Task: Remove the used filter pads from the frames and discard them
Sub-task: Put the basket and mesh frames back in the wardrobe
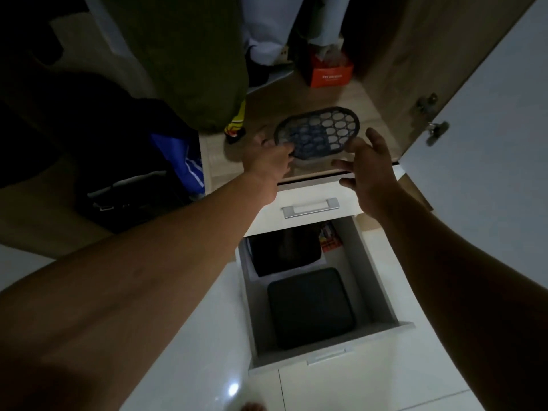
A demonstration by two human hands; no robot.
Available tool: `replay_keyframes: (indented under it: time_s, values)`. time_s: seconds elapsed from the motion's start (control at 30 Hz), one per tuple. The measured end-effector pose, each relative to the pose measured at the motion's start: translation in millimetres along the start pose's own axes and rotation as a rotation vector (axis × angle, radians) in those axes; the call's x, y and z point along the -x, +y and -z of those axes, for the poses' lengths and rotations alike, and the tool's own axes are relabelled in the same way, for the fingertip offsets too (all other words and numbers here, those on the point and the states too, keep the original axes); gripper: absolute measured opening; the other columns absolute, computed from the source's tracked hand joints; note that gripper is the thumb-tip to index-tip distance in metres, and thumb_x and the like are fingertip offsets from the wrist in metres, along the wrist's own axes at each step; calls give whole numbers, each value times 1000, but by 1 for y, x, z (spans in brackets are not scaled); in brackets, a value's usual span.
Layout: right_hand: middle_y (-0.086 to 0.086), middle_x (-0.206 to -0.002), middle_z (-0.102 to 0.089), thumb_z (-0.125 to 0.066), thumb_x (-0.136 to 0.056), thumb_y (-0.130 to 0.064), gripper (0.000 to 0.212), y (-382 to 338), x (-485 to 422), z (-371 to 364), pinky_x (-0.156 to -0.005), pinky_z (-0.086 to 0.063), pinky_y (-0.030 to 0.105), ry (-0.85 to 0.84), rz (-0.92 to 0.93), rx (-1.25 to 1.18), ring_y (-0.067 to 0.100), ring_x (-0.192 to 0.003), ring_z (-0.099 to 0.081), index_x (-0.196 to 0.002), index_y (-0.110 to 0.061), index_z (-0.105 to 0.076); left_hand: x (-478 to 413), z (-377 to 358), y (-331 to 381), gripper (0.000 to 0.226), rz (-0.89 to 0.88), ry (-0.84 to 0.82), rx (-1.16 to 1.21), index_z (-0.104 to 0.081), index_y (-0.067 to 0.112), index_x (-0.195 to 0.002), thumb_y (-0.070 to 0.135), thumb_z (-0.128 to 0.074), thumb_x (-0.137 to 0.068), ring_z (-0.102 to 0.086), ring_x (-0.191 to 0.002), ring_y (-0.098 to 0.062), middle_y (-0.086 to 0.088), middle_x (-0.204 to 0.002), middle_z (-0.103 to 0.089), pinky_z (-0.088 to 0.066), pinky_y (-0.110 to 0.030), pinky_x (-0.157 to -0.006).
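Our left hand pinches the left rim of the oval frame, held over the cupboard floor — our right hand hovers just beside it, fingers spread, holding nothing. We should steady the rim and peel the bluish pad out evenly.

Filter frame dark matt plastic; shelf wood-grain; drawer front glossy white, metal handle.

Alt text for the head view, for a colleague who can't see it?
The left hand grips an oval perforated filter frame by its edge over a wooden shelf, while the right hand hovers open beside it. Below, a white drawer stands open.
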State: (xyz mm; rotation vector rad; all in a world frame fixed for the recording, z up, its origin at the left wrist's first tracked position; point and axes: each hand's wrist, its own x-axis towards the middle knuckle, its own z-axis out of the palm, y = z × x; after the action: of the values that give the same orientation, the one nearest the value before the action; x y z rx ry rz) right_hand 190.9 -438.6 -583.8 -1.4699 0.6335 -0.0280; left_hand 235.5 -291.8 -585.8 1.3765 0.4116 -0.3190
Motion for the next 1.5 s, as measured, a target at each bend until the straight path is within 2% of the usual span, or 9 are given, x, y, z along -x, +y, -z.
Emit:
replay_keyframes:
  time_s: [0.1, 0.2, 0.4, 0.57, 0.7, 0.83, 1.07, 1.23, 1.5]
  values:
    - [-11, -108, -59, -48, -94, -17, 68, -1, -15, -2, -66, -44, 34, -6, -23, 7, 22, -103, -65, -153, -30, -17, -12, -7, 3, 58, 9, 3, 38, -40, 17, -145, -2, -59, -93, -63, -75, -9, 1, -115, -63, -54, -22, -74]
    - [-4, -115, -60, -48, -94, -14, 67, 0, -24, -1, -64, -43, 34, -8, -51, 22, 24, -103, -66, -153, -29, -19, -18, -12, 5, 57, 12, -3, 52, -42, 15, -144, -4, -58, -93, -66, -98, -18, -6, -128, -62, -55, -23, -75]
    - [-5, -101, -61, -48, -99, -21, 62, -2, -27, 1, -66, -43, 35, -18, -74, 48, 21, -92, -68, -153, -30, -19, -26, -12, 7, 50, -31, 19, -71, -49, 17, -139, 5, -64, -92, -63, -114, -24, -2, -116, -66, -50, -41, -103]
    - [-9, -103, -57, -43, -99, -12, 61, 1, -13, 7, -68, -43, 37, 36, -61, 36, 22, -92, -70, -153, -29, -22, -19, -4, 0, 30, -67, 128, -135, -62, 21, -115, 12, -69, -87, -66, -107, -23, -2, -114, -68, -53, -40, -97]
    - [-1, -115, -60, -42, -97, -12, 58, 9, 20, 24, -65, -44, 33, 78, -74, 33, 21, -88, -71, -151, -29, -28, 1, 0, -17, 44, -131, 209, -129, -47, 2, -130, 8, -65, -91, -61, -103, -24, -10, -118, -56, -45, -12, -71]
    - [1, -121, -60, -43, -96, -11, 56, 36, 79, 61, -57, -42, 28, 77, -86, 104, 19, -81, -71, -149, -27, -31, 50, 7, -54, 29, -123, 250, -263, -43, 13, -107, 20, -66, -92, -55, -100, -24, -5, -108, -52, -36, -19, -74]
    - [3, -127, -58, -45, -100, -15, 52, 116, 212, 164, -65, -51, 33, 70, -162, 219, 24, -91, -71, -149, -25, -33, 198, 17, -159, 38, 3, 92, -406, -59, 6, -115, 26, -71, -86, -62, -99, -26, -7, -106, -62, -43, -24, -74]
    - [5, -123, -62, -48, -98, -16, 50, 205, 313, 237, -61, -47, 30, 77, -251, 220, 21, -86, -72, -146, -23, -39, 303, 28, -271, 42, 176, -8, -511, -60, 15, -122, 32, -70, -85, -67, -97, -36, -24, -118, -63, -55, -50, -88]
    - [7, -118, -63, -46, -98, -11, 43, 371, 428, 321, -65, -47, 33, 135, -475, 216, 25, -83, -71, -141, -18, -47, 427, 50, -446, 30, 362, -67, -628, -59, 27, -104, 38, -72, -79, -68, -100, -28, -11, -113, -68, -56, -40, -87]
